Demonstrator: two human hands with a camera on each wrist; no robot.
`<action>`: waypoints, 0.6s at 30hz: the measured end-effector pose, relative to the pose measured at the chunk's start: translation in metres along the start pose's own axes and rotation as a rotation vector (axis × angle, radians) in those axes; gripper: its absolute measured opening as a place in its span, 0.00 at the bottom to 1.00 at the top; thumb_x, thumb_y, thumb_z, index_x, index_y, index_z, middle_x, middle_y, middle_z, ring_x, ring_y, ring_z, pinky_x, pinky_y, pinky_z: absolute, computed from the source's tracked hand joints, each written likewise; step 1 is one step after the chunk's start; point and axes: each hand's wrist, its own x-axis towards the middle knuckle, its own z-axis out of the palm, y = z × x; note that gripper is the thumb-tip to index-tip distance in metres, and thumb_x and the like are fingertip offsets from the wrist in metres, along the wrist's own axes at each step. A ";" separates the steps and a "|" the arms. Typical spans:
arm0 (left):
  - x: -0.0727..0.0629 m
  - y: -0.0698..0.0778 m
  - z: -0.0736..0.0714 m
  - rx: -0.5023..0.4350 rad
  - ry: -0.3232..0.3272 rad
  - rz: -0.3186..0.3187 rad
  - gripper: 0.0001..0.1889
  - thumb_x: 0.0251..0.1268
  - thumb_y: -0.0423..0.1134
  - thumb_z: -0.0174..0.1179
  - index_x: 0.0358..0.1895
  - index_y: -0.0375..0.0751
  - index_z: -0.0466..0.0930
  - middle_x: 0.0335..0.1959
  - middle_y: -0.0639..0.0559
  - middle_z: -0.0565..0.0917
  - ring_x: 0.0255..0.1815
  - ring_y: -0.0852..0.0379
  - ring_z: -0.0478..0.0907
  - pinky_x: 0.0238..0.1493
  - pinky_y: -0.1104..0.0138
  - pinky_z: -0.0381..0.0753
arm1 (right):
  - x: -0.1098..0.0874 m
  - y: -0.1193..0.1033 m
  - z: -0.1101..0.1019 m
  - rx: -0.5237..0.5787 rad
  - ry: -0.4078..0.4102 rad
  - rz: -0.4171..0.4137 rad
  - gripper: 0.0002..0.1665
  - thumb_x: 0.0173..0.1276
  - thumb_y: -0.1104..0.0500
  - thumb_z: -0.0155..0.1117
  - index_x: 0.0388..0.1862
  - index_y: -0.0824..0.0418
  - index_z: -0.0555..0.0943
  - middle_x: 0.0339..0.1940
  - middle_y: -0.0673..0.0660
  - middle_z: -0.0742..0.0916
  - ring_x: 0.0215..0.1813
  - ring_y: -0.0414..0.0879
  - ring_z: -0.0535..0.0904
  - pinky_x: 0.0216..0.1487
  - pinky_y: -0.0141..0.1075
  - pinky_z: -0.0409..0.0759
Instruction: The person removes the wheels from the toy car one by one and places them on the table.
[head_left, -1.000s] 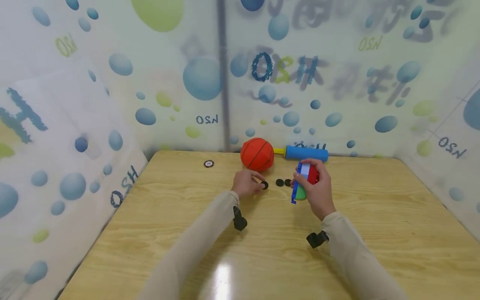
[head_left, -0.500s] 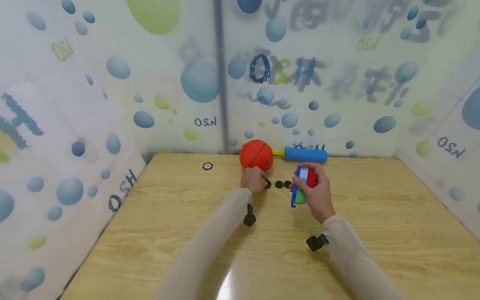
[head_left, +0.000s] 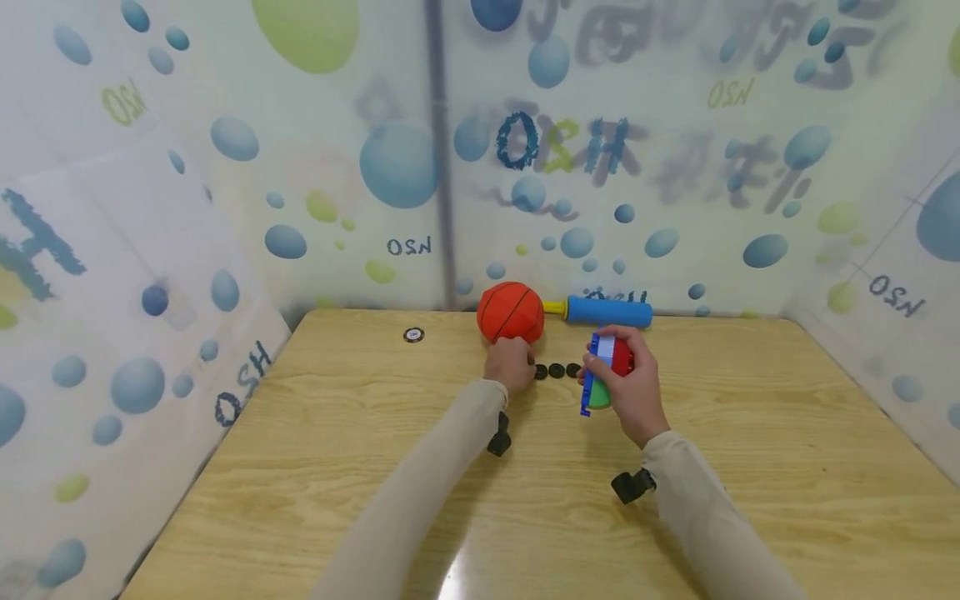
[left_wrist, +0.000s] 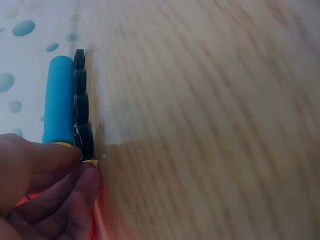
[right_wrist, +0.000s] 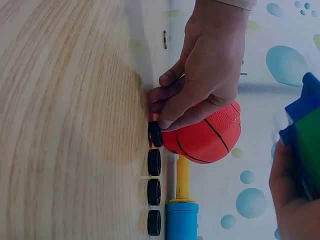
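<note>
My left hand (head_left: pixel 512 367) is low over the table in front of the red ball, its thumb and fingertips pinching a small black toy wheel (right_wrist: pixel 155 134). That wheel leans slightly at the end of a row of several similar black wheels (right_wrist: pixel 154 192), seen edge-on in both wrist views. To the right, my right hand (head_left: pixel 639 387) grips a toy car body (head_left: pixel 602 371) in blue, white, red and green, held on its side above the table. Its blue underside faces left. At the right edge of the right wrist view, only part of the car body and hand shows.
Behind the left hand sits a red toy basketball (head_left: pixel 511 312). A blue foam tube with a yellow rod (head_left: pixel 609 312) lies along the back wall. One round chip (head_left: pixel 413 334) lies at the back left. Patterned walls enclose the wooden table (head_left: pixel 300 467).
My left hand has carried the wheel slightly right, to the end of the row, and turned so its back faces up. The right hand with the car body stays nearly still.
</note>
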 end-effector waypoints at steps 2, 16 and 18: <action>-0.001 0.000 0.000 -0.004 0.003 -0.007 0.06 0.65 0.40 0.67 0.40 0.46 0.91 0.39 0.52 0.91 0.44 0.50 0.87 0.46 0.61 0.86 | -0.001 0.000 0.000 0.003 -0.006 -0.001 0.23 0.74 0.59 0.62 0.63 0.49 0.68 0.61 0.62 0.76 0.44 0.44 0.88 0.44 0.31 0.87; -0.014 -0.002 -0.019 -0.117 -0.022 0.094 0.10 0.66 0.38 0.63 0.47 0.46 0.90 0.39 0.53 0.91 0.38 0.55 0.87 0.35 0.69 0.84 | 0.001 0.000 0.003 -0.020 -0.025 0.025 0.28 0.74 0.57 0.61 0.70 0.48 0.66 0.59 0.58 0.76 0.41 0.38 0.86 0.44 0.31 0.87; -0.020 -0.003 -0.028 -0.237 -0.054 0.170 0.10 0.68 0.36 0.61 0.48 0.42 0.89 0.37 0.49 0.91 0.33 0.54 0.87 0.30 0.72 0.81 | 0.002 0.000 0.004 -0.045 -0.045 0.029 0.33 0.74 0.57 0.61 0.74 0.44 0.63 0.62 0.60 0.75 0.42 0.39 0.86 0.44 0.31 0.86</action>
